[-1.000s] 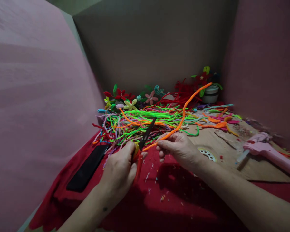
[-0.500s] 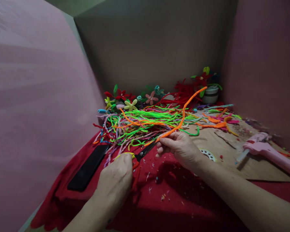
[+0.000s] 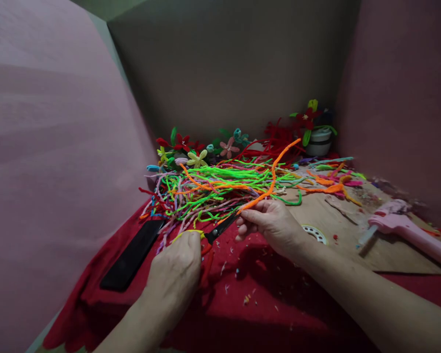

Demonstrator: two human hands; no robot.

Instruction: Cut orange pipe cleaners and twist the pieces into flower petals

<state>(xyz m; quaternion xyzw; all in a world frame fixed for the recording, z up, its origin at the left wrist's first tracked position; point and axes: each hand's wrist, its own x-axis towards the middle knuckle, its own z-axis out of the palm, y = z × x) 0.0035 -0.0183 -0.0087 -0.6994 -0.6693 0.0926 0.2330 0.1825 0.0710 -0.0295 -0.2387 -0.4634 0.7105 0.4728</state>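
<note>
My left hand is closed round the yellow and red handles of a pair of scissors, whose dark blades point up and right. Pinched between thumb and fingers of my right hand is an orange pipe cleaner. Its long part bends upward, away from me. The scissor tips meet the pipe cleaner right at my right fingertips; whether the blades are around it I cannot tell. Just beyond both hands spreads a pile of green, pink and orange pipe cleaners.
A black phone-like slab lies at left on the red cloth. To the right, a pink glue gun rests on a brown board near a white holed disc. Pipe-cleaner flowers and a small pot stand behind.
The free end of the orange pipe cleaner has swung slightly left and down. Both hands keep nearly the same position, and the whole view has shifted a little.
</note>
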